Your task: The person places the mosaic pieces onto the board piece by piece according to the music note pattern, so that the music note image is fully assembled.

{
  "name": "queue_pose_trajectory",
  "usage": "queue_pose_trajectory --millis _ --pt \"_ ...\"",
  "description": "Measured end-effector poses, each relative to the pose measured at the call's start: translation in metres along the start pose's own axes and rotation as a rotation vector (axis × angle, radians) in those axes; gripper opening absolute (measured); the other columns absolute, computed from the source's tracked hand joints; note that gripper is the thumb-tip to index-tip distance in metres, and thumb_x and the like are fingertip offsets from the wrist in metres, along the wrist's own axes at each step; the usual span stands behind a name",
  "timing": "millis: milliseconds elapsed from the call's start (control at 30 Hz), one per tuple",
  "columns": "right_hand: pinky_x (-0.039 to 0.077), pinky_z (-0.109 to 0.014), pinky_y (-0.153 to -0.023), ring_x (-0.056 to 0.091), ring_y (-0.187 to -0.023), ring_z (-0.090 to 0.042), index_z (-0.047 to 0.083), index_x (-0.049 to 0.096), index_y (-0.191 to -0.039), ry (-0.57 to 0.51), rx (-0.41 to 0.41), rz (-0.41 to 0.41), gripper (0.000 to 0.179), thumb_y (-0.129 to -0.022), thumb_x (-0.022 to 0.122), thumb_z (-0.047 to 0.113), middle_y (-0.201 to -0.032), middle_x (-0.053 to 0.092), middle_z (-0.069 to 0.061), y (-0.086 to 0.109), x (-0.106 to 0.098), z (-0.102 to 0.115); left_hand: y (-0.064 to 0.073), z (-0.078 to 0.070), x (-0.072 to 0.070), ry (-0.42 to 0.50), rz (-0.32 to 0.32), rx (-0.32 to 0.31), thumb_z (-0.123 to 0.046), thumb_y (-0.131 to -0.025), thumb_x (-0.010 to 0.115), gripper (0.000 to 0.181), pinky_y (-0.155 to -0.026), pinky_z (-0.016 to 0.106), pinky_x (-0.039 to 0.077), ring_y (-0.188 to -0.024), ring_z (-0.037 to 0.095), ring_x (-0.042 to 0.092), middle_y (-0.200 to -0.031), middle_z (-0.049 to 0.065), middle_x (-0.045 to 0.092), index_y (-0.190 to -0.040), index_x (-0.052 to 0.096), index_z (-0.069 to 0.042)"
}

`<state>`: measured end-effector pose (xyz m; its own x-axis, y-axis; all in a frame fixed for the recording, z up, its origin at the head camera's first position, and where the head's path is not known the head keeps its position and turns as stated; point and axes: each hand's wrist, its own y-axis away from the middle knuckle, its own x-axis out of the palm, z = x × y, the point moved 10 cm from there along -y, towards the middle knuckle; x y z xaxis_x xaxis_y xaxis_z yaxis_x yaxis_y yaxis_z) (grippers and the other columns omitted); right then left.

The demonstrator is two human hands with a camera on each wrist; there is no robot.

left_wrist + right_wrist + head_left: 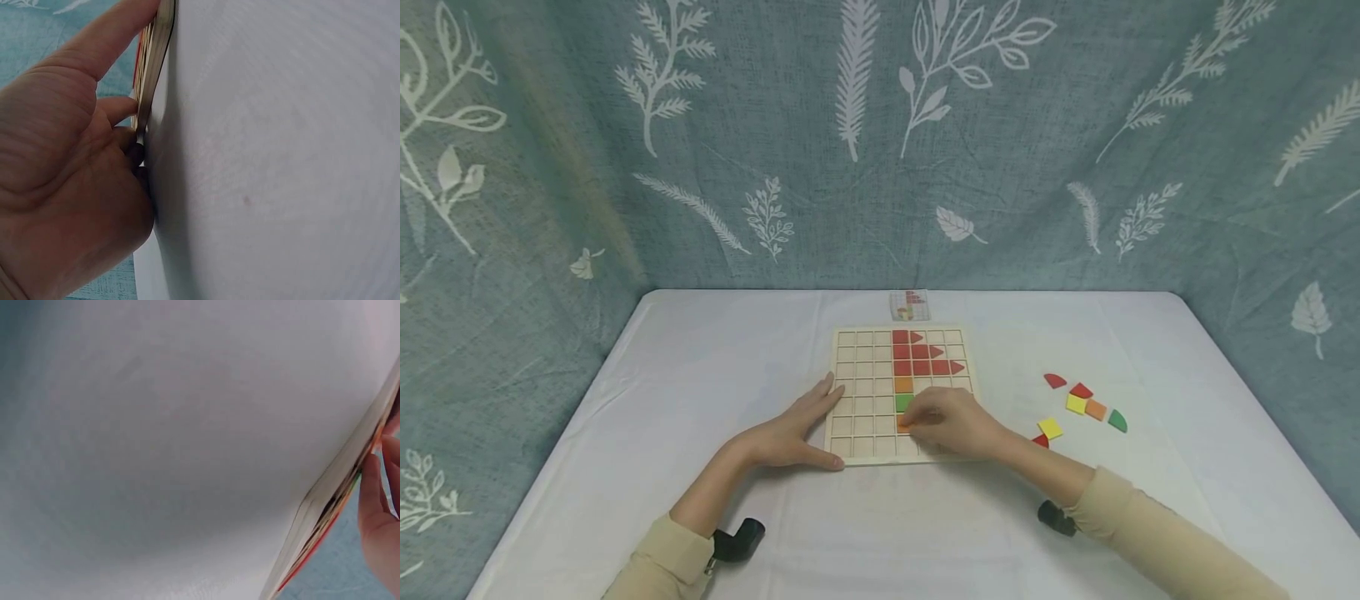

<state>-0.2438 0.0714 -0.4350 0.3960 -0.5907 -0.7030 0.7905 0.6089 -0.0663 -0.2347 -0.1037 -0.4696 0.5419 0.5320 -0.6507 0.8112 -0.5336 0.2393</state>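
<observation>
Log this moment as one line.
left hand: touching board | right hand: fingering orange tile below green tile | loose tiles: right of board

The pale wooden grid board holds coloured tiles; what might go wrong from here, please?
The right hand, at the lower orange square tile, could nudge the green square tile. The left hand might shift the pale wooden grid board it touches. The right forearm might sweep the flat red piece beside it.
</observation>
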Motion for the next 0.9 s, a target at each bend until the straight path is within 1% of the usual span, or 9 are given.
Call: queue_pose_trajectory --millis 67,167,233,333,467,533,733,833,900 --pt "0.05 -0.028 -0.091 0.061 -0.102 -0.005 0.019 0.075 -0.104 -0.022 0.04 0.02 0.018 -0.089 0.071 0.01 -0.101 0.069 0.014 0.001 0.001 -0.004 0.0 0.0 0.0 0.001 0.001 -0.001 -0.039 -0.076 0.083 0.11 -0.116 0.057 0.006 -0.148 0.034 -0.005 -0.163 0.014 -0.006 -0.156 0.015 -0.006" --pt "0.049 -0.031 -0.093 0.062 -0.105 -0.006 0.02 0.074 -0.107 -0.065 0.069 0.026 0.021 -0.091 0.068 0.009 -0.103 0.07 0.015 0.005 -0.002 -0.007 -0.001 0.0 0.001 0.002 0.003 -0.004 -0.039 -0.075 0.083 0.111 -0.116 0.057 0.006 -0.148 0.034 -0.005 -0.163 0.014 -0.006 -0.156 0.015 -0.006" --pt "0.05 -0.031 -0.094 0.062 -0.105 -0.007 0.019 0.074 -0.108 -0.08 0.081 0.019 0.021 -0.092 0.067 0.009 -0.104 0.07 0.014 0.009 -0.007 -0.009 -0.001 0.0 0.001 0.003 0.003 -0.007 -0.04 -0.075 0.083 0.111 -0.116 0.057 0.006 -0.148 0.034 -0.005 -0.163 0.014 -0.006 -0.156 0.016 -0.006" --pt "0.051 -0.031 -0.091 0.063 -0.102 -0.01 0.016 0.073 -0.108 -0.08 0.091 -0.002 0.018 -0.093 0.066 0.01 -0.104 0.07 0.01 0.018 -0.019 -0.014 -0.002 0.0 0.001 0.001 0.005 0.002 -0.04 -0.076 0.083 0.111 -0.116 0.057 0.007 -0.148 0.034 -0.005 -0.163 0.014 -0.006 -0.156 0.015 -0.006" --pt "0.053 -0.032 -0.086 0.063 -0.095 -0.014 0.013 0.073 -0.107 -0.037 0.114 -0.032 0.017 -0.091 0.068 0.011 -0.102 0.07 0.005 0.036 -0.041 -0.026 -0.003 0.001 0.001 -0.002 0.009 0.015 -0.041 -0.077 0.082 0.11 -0.116 0.057 0.006 -0.148 0.034 -0.006 -0.163 0.014 -0.006 -0.157 0.014 -0.006" --pt "0.054 -0.032 -0.084 0.063 -0.093 -0.014 0.013 0.073 -0.107 -0.007 0.143 -0.058 0.017 -0.09 0.069 0.011 -0.102 0.07 0.004 0.047 -0.053 -0.035 -0.003 0.002 0.0 -0.005 0.008 0.015 -0.041 -0.077 0.082 0.11 -0.116 0.058 0.006 -0.148 0.035 -0.006 -0.163 0.014 -0.006 -0.157 0.014 -0.006" --pt "0.056 -0.036 -0.077 0.063 -0.09 -0.021 0.006 0.072 -0.105 0.131 0.258 -0.186 0.018 -0.087 0.07 0.006 -0.101 0.069 -0.003 0.085 -0.097 -0.069 -0.003 0.004 -0.001 -0.012 0.008 0.009 -0.042 -0.077 0.081 0.111 -0.115 0.059 0.007 -0.148 0.035 -0.005 -0.163 0.014 -0.006 -0.157 0.014 -0.007" --pt "0.055 -0.036 -0.074 0.062 -0.09 -0.024 0.004 0.071 -0.108 0.198 0.334 -0.251 0.02 -0.088 0.07 0.009 -0.102 0.069 -0.007 0.101 -0.119 -0.087 -0.003 0.005 -0.001 -0.009 0.01 0.013 -0.042 -0.076 0.082 0.111 -0.115 0.059 0.007 -0.148 0.035 -0.006 -0.163 0.014 -0.007 -0.157 0.013 -0.007" --pt "0.053 -0.037 -0.073 0.061 -0.09 -0.026 0.004 0.071 -0.109 0.222 0.383 -0.284 0.022 -0.089 0.071 0.011 -0.1 0.068 -0.009 0.109 -0.13 -0.098 -0.003 0.006 -0.001 -0.006 0.011 0.012 -0.042 -0.076 0.082 0.111 -0.115 0.059 0.007 -0.148 0.035 -0.006 -0.163 0.014 -0.007 -0.157 0.013 -0.007"
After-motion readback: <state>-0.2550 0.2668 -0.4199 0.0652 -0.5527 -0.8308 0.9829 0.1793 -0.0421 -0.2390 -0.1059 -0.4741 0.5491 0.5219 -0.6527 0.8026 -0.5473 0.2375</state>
